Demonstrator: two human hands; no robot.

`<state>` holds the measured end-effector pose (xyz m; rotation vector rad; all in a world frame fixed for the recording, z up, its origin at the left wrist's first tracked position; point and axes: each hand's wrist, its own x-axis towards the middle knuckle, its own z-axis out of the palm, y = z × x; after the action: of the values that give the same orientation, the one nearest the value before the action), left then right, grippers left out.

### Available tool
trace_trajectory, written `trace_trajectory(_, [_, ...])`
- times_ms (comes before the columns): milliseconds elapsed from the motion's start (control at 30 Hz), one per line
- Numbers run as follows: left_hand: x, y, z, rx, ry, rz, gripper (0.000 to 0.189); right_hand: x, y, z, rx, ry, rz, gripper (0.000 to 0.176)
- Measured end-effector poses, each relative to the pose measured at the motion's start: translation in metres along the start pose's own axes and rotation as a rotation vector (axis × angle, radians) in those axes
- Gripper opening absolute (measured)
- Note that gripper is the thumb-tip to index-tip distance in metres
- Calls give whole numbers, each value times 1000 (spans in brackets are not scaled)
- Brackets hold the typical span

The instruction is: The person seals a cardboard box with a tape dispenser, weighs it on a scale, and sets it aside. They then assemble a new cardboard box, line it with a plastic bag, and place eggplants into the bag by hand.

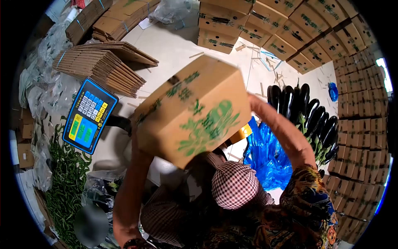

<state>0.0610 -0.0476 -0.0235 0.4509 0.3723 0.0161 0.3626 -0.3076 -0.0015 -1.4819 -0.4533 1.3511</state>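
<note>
Carton (199, 120) with green print is held up off the floor at the centre of view, long axis running from 8 o'clock to 2 o'clock. Left hand (140, 152) bears at its 8 o'clock end, right hand (254, 104) at its 2 o'clock end; neither is nearer. Fingers are hidden or blurred; whether spread or pinching, cannot tell. Surface below: pale tiled floor (168, 39), brown strips scattered at 1 o'clock. Scale display (89, 116) stands at 9 o'clock, folded cardboard (97, 66) at 10, stacked cartons (286, 29) at 1. Aubergines (314, 112) lie at 3 o'clock, blue plastic (269, 159) at 4, beside the right forearm. Green peppers (66, 191) are heaped at 8 o'clock.
</note>
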Motion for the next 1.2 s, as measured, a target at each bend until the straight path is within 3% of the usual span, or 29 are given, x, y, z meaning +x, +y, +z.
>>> trace_trajectory(67, [30,1,11,-22,-83,-44,74,1,-26,-41,-127,92,-73,67])
trace_trajectory(133, [59,-4,16,-20,-126,-87,75,9,-47,-84,-15,221,-40,68])
trace_trajectory(167, [70,-9,19,42,-22,-116,76,13,-52,-103,84,287,-5,68])
trace_trajectory(233, [89,-18,30,229,278,-185,78,4,-73,-88,-52,413,29,78])
trace_trajectory(300, [111,-28,56,448,396,-109,79,21,-47,-88,-20,521,-40,104])
trace_trajectory(367, [128,-25,72,675,470,-52,82,48,-26,-66,122,716,-31,110])
trace_trajectory(433, [154,-26,57,631,502,-49,83,59,-8,-43,66,673,-4,117])
trace_trajectory(533, [175,-44,36,734,455,103,82,68,11,-9,-212,618,-239,120])
trace_trajectory(567, [179,-48,32,731,521,124,83,71,15,-3,-317,558,-330,121])
trace_trajectory(633, [193,-49,37,721,648,175,83,89,36,-5,-453,635,-477,118])
trace_trajectory(733, [206,-18,48,745,643,224,84,96,47,-9,-227,659,-443,115])
trace_trajectory(867, [243,-23,6,946,519,223,85,105,46,-27,-373,642,-466,109])
trace_trajectory(900, [242,-22,6,818,406,257,85,111,43,-40,-414,613,-510,108])
trace_trajectory(933, [237,-20,10,690,301,293,85,114,32,-44,-126,462,-582,103])
trace_trajectory(967, [234,-19,16,562,193,329,85,112,21,-49,-134,453,-529,97])
trace_trajectory(1033, [238,-22,31,555,271,290,84,113,2,-54,-96,510,-377,91])
trace_trajectory(1067, [237,-23,36,579,308,255,84,128,16,-73,-110,486,-408,101])
trace_trajectory(1167, [232,-27,21,591,359,275,85,127,20,-64,-78,497,-546,100])
trace_trajectory(1200, [226,-24,12,589,376,307,86,126,27,-63,-158,563,-568,92])
